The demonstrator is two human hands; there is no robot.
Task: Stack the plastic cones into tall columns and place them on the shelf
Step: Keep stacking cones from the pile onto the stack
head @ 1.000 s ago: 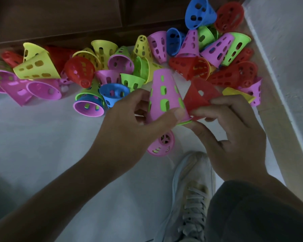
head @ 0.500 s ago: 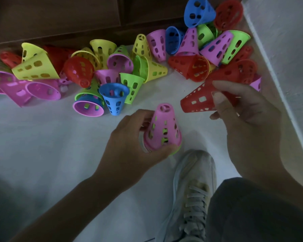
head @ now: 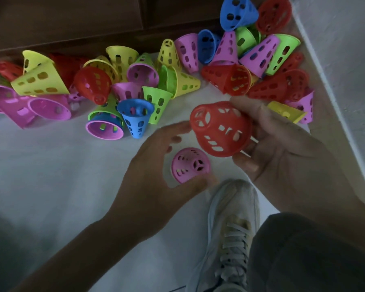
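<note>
Head view: right hand [head: 287,157] is gripping a red perforated plastic cone [head: 220,128], tilting it toward the pink perforated plastic cone [head: 190,164] standing on the white floor [head: 51,175], likely to cap it. Left hand [head: 156,175] is curving loosely beside the pink one, holding nothing, probably steadying. Loose cone pile [head: 135,81] is lying beyond.

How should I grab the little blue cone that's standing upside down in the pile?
Take the blue cone by its wide open rim, coming down from above. It stands with its narrow tip on the floor and its mouth facing up, so the rim is the free part. Pinch the near side: a green cone crowds its right, and a pink-rimmed one lies at its left.
</note>
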